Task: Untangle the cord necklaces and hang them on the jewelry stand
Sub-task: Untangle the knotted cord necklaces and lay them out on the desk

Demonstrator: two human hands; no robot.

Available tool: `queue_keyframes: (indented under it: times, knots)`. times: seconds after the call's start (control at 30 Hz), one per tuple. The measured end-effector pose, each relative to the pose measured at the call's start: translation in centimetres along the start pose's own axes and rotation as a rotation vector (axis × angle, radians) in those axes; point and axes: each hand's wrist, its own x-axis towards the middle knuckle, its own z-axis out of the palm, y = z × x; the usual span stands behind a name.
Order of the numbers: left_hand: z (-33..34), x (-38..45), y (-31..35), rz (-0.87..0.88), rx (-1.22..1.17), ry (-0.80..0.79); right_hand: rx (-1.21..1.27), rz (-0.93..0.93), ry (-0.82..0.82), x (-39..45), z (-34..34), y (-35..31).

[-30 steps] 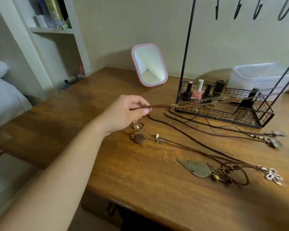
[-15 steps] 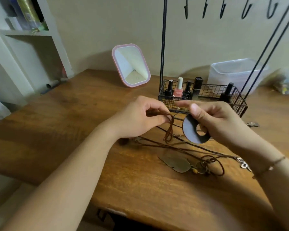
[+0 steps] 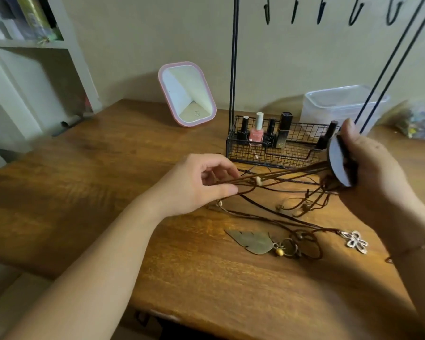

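Several brown cord necklaces [image 3: 275,214] lie tangled on the wooden table [image 3: 88,182]. My left hand [image 3: 196,185] pinches brown cords that stretch taut to the right. My right hand [image 3: 371,165] grips a dark round disc pendant [image 3: 337,165] at the other end of those cords, lifted above the table. A leaf pendant [image 3: 252,241] and a silver flower pendant [image 3: 356,241] rest on the table below. The black jewelry stand [image 3: 233,69] rises behind, with empty hooks [image 3: 322,11] along the top.
The stand's wire basket [image 3: 292,153] holds nail polish bottles [image 3: 257,131]. A pink-framed mirror [image 3: 187,94] leans at the back. A clear plastic box [image 3: 339,104] sits behind the basket. White shelves [image 3: 35,45] stand at the left.
My hands have moved apart: the right hand has carried the disc pendant up and to the right, pulling the cords taut from my left hand.
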Motion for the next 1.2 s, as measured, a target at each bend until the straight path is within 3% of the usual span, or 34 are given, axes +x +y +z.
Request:
queue_keyframes:
  times: [0.1,0.3,0.4,0.47,0.53,0.67,0.73,0.87,0.93,1.1,1.2]
  knots:
    - [-0.2,-0.4,-0.4,0.058,-0.056,-0.001,-0.059,-0.015,-0.031,-0.2,-1.1,-0.1]
    - [-2.1,-0.8,-0.7,0.102,-0.2,0.0,-0.201,-0.007,-0.242,-0.9,-1.2,-0.8]
    - [-4.1,-1.0,-0.7,0.053,-0.178,0.078,-0.316,-0.07,-0.04,-0.7,-0.2,-0.7]
    - [-5.0,-1.2,-0.9,0.001,-0.113,0.18,-0.24,-0.083,0.146,-0.3,-0.2,-0.9]
    - [-5.3,-1.4,-1.0,-0.018,-0.104,0.22,-0.236,-0.086,0.185,-0.2,-0.8,-1.0]
    - [-5.0,-1.6,-0.8,0.036,-0.108,0.154,-0.951,-0.078,0.08,-0.5,-1.9,-1.3]
    - [-5.9,-1.8,-1.0,0.039,-0.103,0.199,-1.2,-0.111,0.178,-0.5,-2.2,-1.7]
    - [-8.7,-2.6,-3.2,-0.135,0.083,0.356,-1.175,-0.051,0.545,0.2,-6.2,-1.9]
    - [-9.5,-3.0,-4.3,-0.266,0.176,0.395,-1.166,0.033,0.627,0.5,-8.1,-1.5]
    - [-8.8,-2.9,-5.4,-0.457,0.366,0.316,-1.212,0.194,0.386,0.4,-6.4,-0.7]
    - [-8.7,-2.9,-5.1,-0.538,0.544,0.185,-1.184,0.158,0.35,0.5,-5.9,-0.9]
